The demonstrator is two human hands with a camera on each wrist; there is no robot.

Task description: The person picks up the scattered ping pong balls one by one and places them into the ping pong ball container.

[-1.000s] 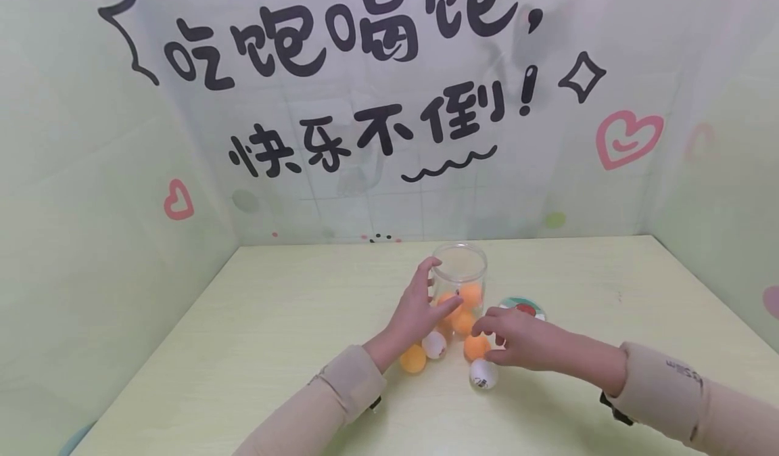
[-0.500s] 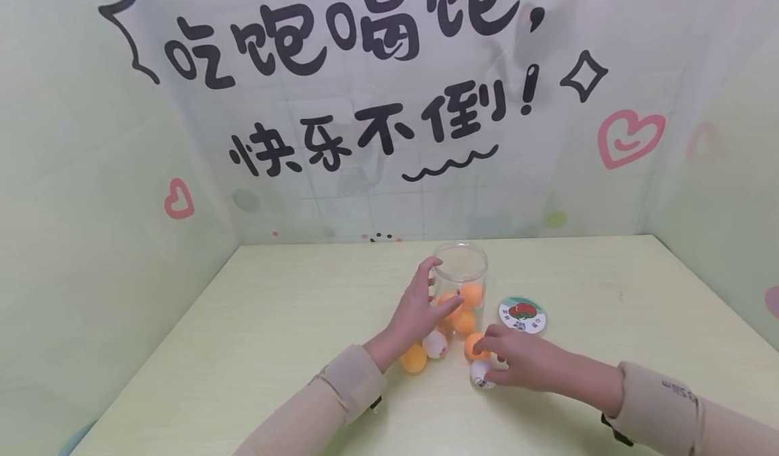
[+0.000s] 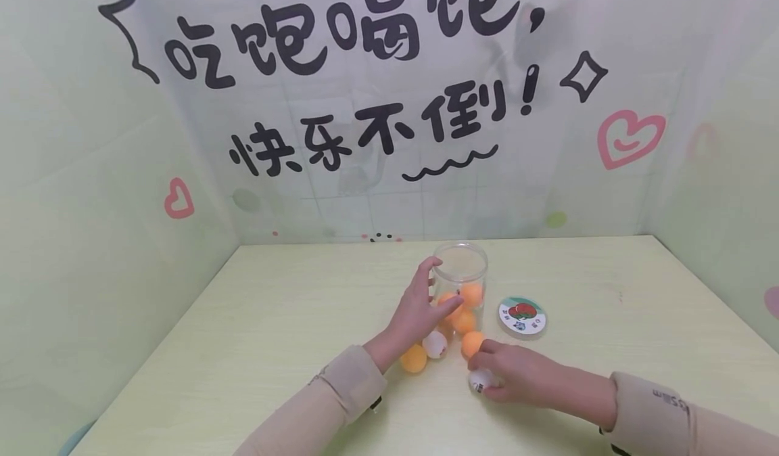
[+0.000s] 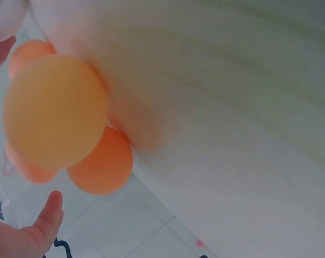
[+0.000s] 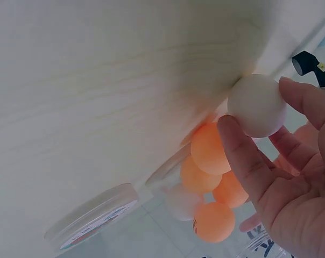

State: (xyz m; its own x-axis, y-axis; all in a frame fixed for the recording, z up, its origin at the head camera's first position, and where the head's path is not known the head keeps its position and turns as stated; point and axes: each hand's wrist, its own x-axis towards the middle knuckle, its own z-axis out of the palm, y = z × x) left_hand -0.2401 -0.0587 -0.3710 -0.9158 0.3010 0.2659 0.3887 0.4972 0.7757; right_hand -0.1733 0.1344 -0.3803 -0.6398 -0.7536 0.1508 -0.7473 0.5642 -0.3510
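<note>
A clear jar [image 3: 464, 266] stands upright with several orange balls in its lower part. My left hand [image 3: 410, 314] rests around the jar's left side, fingers behind and thumb across the front. My right hand [image 3: 517, 375] pinches a white ball [image 3: 479, 380] between thumb and fingers, in front of the jar; the right wrist view shows the white ball [image 5: 256, 106] between the fingertips. Beside it sits an orange ball [image 3: 472, 344]. A white ball [image 3: 435, 344] and a yellow-orange ball [image 3: 413, 359] lie near my left wrist.
A round lid [image 3: 522, 316] with a red and green picture lies flat to the right of the jar. Printed cloth [image 3: 377, 199] hangs behind the table [image 3: 292, 293] and on both sides.
My right hand has come down and toward me from beside the orange ball and now grips the white ball, uncovering the lid. My left hand and the jar have stayed in place.
</note>
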